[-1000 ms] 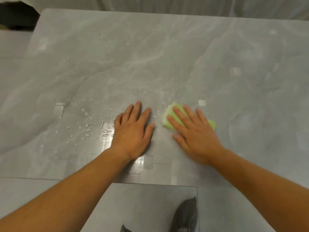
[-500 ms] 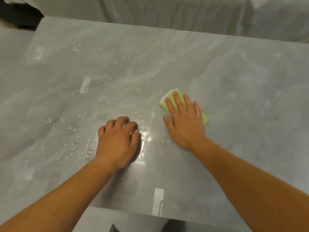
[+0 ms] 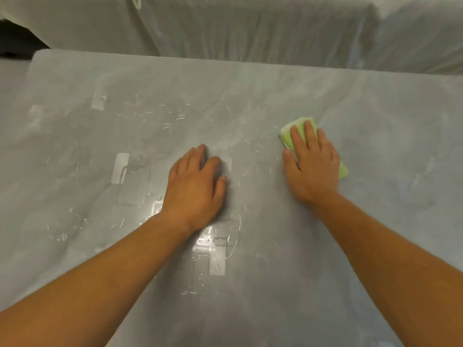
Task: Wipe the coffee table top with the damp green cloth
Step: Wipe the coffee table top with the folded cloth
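The coffee table top (image 3: 375, 221) is glossy grey marble and fills most of the view. My right hand (image 3: 312, 166) presses flat on a folded green cloth (image 3: 290, 132), which shows beyond my fingertips and at the hand's right edge. My left hand (image 3: 195, 186) rests on the table left of it, fingers curled under, holding nothing. Water droplets and streaks (image 3: 160, 118) lie on the surface left of the cloth and around my left hand.
A pale draped cover (image 3: 225, 28) hangs along the table's far edge. A dark gap (image 3: 17, 43) shows at the far left corner. Ceiling light reflections (image 3: 216, 256) glare on the wet surface near my left wrist.
My right hand has slid the cloth away from me and to the right. My left hand went from flat and spread to curled. The view has moved closer over the table.
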{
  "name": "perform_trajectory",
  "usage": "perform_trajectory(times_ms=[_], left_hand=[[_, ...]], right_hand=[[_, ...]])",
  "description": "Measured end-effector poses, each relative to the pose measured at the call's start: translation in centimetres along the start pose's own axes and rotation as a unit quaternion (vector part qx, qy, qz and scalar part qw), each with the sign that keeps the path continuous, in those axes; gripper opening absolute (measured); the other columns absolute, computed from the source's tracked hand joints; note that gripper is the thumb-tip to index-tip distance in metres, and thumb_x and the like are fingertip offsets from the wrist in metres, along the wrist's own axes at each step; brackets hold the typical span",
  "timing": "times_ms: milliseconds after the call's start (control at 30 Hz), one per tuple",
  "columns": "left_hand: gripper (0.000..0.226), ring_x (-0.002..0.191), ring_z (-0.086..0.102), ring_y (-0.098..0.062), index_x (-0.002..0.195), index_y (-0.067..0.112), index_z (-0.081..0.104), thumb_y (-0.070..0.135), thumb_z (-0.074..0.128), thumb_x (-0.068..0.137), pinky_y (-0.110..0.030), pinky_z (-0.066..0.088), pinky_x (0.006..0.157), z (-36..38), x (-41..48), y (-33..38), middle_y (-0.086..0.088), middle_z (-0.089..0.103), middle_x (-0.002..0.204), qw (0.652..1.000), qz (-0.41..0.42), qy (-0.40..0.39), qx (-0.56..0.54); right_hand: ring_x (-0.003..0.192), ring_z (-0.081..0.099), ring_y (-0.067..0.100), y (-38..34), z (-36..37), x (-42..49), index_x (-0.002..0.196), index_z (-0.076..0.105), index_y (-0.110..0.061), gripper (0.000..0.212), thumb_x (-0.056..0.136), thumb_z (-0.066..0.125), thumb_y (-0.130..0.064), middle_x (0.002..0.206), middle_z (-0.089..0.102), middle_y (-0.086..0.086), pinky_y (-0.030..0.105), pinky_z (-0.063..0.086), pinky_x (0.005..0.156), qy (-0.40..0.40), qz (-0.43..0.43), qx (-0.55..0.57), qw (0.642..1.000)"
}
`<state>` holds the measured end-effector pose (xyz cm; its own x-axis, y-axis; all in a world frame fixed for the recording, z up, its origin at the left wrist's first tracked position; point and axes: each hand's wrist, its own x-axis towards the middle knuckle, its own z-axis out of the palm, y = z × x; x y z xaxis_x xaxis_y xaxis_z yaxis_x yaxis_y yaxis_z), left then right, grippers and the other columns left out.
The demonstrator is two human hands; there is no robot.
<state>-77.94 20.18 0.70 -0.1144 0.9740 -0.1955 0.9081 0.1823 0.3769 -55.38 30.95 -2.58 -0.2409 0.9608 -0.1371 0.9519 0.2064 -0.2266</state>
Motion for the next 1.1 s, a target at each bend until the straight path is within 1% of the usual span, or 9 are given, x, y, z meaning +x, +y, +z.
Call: perform_trajectory(times_ms=[233, 400, 433, 533, 600, 733, 833, 1033, 1100], left_hand=[[0.054, 0.151, -0.003, -0.033, 0.150, 0.026, 0.027, 0.044, 0.033, 0.100, -0.050, -0.001, 0.121, 0.3, 6.4, -1.0, -0.012, 0.004, 0.165, 0.997, 0.060, -0.027, 0.048], [0.058, 0.151, -0.004, -0.034, 0.153, 0.030, 0.021, 0.047, 0.032, 0.099, -0.054, -0.001, 0.120, 0.4, 8.0, -1.5, -0.010, 0.003, 0.165, 0.994, 0.062, -0.037, 0.081], [0.058, 0.151, -0.002, -0.034, 0.153, 0.030, 0.022, 0.047, 0.034, 0.098, -0.054, 0.000, 0.120, 0.3, 8.0, -1.6, -0.010, 0.005, 0.165, 0.994, 0.062, -0.038, 0.077], [0.062, 0.151, -0.004, -0.032, 0.154, 0.031, 0.019, 0.050, 0.034, 0.097, -0.053, 0.000, 0.120, -0.2, 7.9, -1.6, -0.008, 0.002, 0.166, 0.993, 0.063, -0.054, 0.080], [0.061, 0.151, -0.002, -0.032, 0.154, 0.032, 0.021, 0.052, 0.034, 0.097, -0.052, 0.000, 0.120, -0.3, 7.9, -1.5, -0.008, 0.004, 0.166, 0.993, 0.062, -0.056, 0.078], [0.058, 0.148, 0.009, -0.034, 0.148, 0.030, 0.031, 0.052, 0.038, 0.095, -0.051, 0.005, 0.116, -0.5, 9.0, -1.9, -0.011, 0.016, 0.162, 0.996, 0.060, -0.024, 0.067], [0.066, 0.150, -0.006, -0.034, 0.153, 0.028, 0.019, 0.056, 0.032, 0.095, -0.053, -0.004, 0.118, -0.4, 10.4, -3.2, -0.012, 0.001, 0.165, 0.995, 0.046, -0.022, 0.081], [0.071, 0.150, -0.007, -0.036, 0.155, 0.030, 0.015, 0.061, 0.026, 0.092, -0.056, -0.001, 0.119, -0.7, 10.8, -3.9, -0.011, -0.002, 0.166, 0.995, 0.050, -0.037, 0.083], [0.071, 0.150, -0.007, -0.036, 0.155, 0.030, 0.015, 0.061, 0.028, 0.092, -0.056, -0.001, 0.119, -0.6, 10.8, -3.9, -0.011, -0.002, 0.165, 0.995, 0.051, -0.041, 0.082]], right_hand=[[0.154, 0.016, 0.023, -1.0, 1.0, -3.6, 0.154, 0.033, -0.033, 0.056, 0.100, 0.030, -0.048, 0.166, 0.018, -0.006, 0.048, 0.018, 0.122, -0.048, -0.195, -0.024, 0.979], [0.154, 0.012, 0.029, -2.1, 0.0, 3.7, 0.157, 0.024, -0.031, 0.062, 0.097, 0.027, -0.048, 0.168, 0.012, -0.001, 0.047, 0.012, 0.123, -0.006, -0.010, -0.014, 1.000], [0.154, 0.012, 0.030, -2.6, 0.2, 3.1, 0.157, 0.025, -0.030, 0.063, 0.097, 0.029, -0.047, 0.168, 0.013, 0.001, 0.049, 0.014, 0.122, -0.003, -0.028, -0.022, 0.999], [0.154, 0.016, 0.028, -2.2, 1.0, -2.0, 0.156, 0.028, -0.030, 0.057, 0.101, 0.030, -0.044, 0.167, 0.017, 0.000, 0.052, 0.021, 0.120, -0.034, -0.214, -0.038, 0.976], [0.153, 0.018, 0.028, -0.5, 0.3, -2.9, 0.155, 0.030, -0.032, 0.055, 0.102, 0.031, -0.043, 0.167, 0.019, 0.000, 0.050, 0.022, 0.121, -0.063, -0.258, -0.026, 0.964], [0.152, 0.019, 0.035, 0.3, -1.4, 6.2, 0.156, 0.027, -0.024, 0.060, 0.100, 0.022, -0.046, 0.166, 0.018, 0.008, 0.054, 0.022, 0.119, -0.023, -0.051, -0.028, 0.998], [0.154, 0.007, 0.031, -2.8, -1.3, 12.4, 0.158, 0.018, -0.026, 0.057, 0.104, 0.024, -0.042, 0.169, 0.007, 0.003, 0.049, 0.008, 0.124, 0.003, 0.026, -0.006, 1.000], [0.155, 0.010, 0.026, -3.3, -1.0, 7.4, 0.157, 0.026, -0.030, 0.059, 0.100, 0.024, -0.043, 0.167, 0.014, -0.002, 0.046, 0.011, 0.124, -0.072, -0.207, -0.034, 0.975], [0.154, 0.015, 0.030, -2.0, -1.7, 9.9, 0.155, 0.028, -0.029, 0.057, 0.100, 0.025, -0.042, 0.166, 0.017, 0.001, 0.049, 0.016, 0.123, -0.066, -0.183, -0.036, 0.980]])
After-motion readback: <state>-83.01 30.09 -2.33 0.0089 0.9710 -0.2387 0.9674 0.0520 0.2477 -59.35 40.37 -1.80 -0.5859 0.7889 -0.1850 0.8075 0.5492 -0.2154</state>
